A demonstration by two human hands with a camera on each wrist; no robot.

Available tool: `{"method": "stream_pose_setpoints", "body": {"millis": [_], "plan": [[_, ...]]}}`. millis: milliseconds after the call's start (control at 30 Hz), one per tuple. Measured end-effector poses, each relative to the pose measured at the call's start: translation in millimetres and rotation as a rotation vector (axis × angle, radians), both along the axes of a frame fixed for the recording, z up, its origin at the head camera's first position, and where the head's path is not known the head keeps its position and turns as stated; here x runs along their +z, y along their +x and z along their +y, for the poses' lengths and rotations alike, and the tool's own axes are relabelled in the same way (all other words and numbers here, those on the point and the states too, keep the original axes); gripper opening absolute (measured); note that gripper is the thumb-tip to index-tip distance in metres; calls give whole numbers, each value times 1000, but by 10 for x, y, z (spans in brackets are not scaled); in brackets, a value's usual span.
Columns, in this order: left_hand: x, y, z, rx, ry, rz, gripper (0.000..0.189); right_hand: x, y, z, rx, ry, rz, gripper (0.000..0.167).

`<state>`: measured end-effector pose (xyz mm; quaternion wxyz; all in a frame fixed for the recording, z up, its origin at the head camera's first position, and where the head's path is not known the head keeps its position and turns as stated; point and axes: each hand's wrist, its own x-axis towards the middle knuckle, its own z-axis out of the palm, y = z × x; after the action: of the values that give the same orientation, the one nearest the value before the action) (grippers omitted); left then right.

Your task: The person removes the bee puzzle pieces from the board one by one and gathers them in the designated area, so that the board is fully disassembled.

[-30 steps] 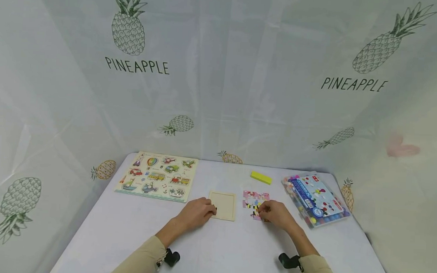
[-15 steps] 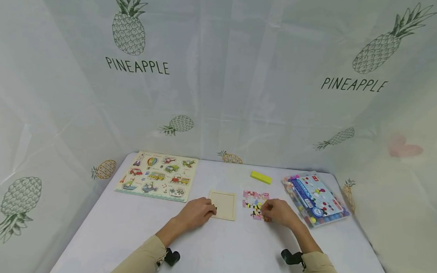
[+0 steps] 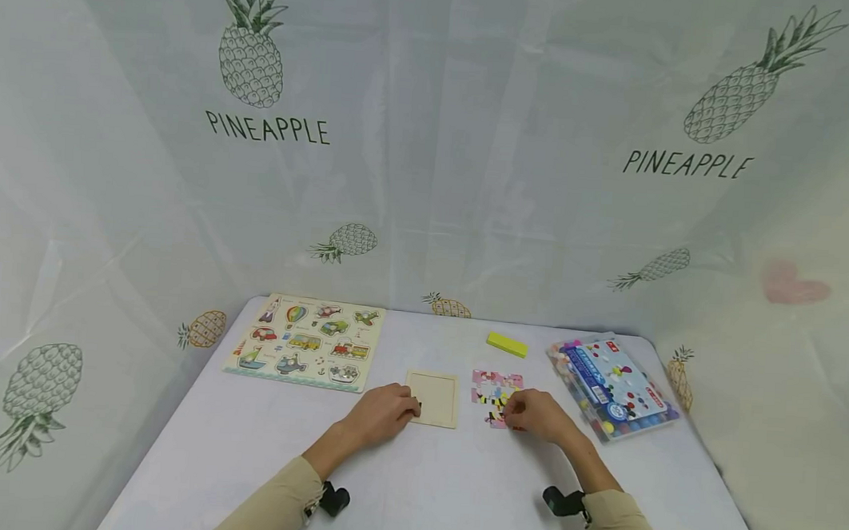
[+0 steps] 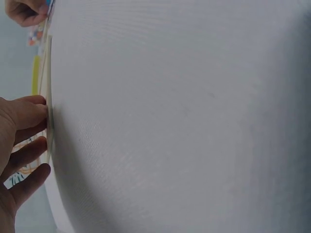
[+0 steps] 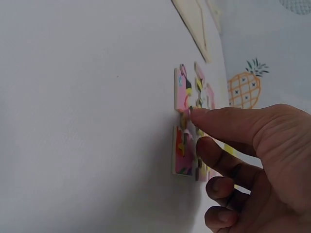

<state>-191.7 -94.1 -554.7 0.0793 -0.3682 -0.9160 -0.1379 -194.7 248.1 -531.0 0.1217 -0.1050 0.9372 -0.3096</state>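
Observation:
In the head view my left hand is at the left edge of a pale, square wooden puzzle tray. The left wrist view has its thumb and fingers gripping the tray's rim. To the right of the tray, pink, yellow and black jigsaw pieces lie close together on the white table. My right hand is over their lower right corner. Seen from the right wrist, its thumb and index finger pinch a small jigsaw piece between two flat pieces, the other fingers curled; the fingertips partly hide it.
A board with vehicle pictures lies at the back left. A yellow block sits behind the jigsaw pieces. On the right stands a clear case of colourful beads. A pineapple-print curtain surrounds the table.
My right hand shifted slightly right, then back left, over the jigsaw pieces. The lower pieces have moved a little. My left hand stays at the tray.

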Motion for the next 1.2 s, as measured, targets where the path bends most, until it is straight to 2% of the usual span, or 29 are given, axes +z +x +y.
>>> {"method": "stream_pose_setpoints", "body": {"millis": [167, 300, 433, 500, 667, 833, 1033, 1200], "plan": [[-24, -4, -7, 3, 18, -24, 10, 8, -14, -156, -22, -33, 31, 6], [-33, 6, -18, 29, 55, -56, 10, -21, -21, -390, 31, -52, 83, 6], [-40, 17, -22, 60, 77, -57, 10, -38, -21, -666, 98, -71, 138, 3], [-51, 12, -27, 80, 73, -52, 13, -39, -27, -801, 112, -91, 143, 5], [-72, -15, -58, 143, 9, -41, 34, -73, -60, -1079, 137, -94, 118, 24], [-57, -14, -67, 148, -27, -33, 44, -149, -84, -1270, 204, -34, 142, 36], [-34, -18, -67, 145, -35, -21, 50, -172, -61, -1398, 242, -28, 154, 33], [-40, -35, -72, 147, -50, -17, 52, -155, -55, -1441, 228, -59, 155, 29]]}}
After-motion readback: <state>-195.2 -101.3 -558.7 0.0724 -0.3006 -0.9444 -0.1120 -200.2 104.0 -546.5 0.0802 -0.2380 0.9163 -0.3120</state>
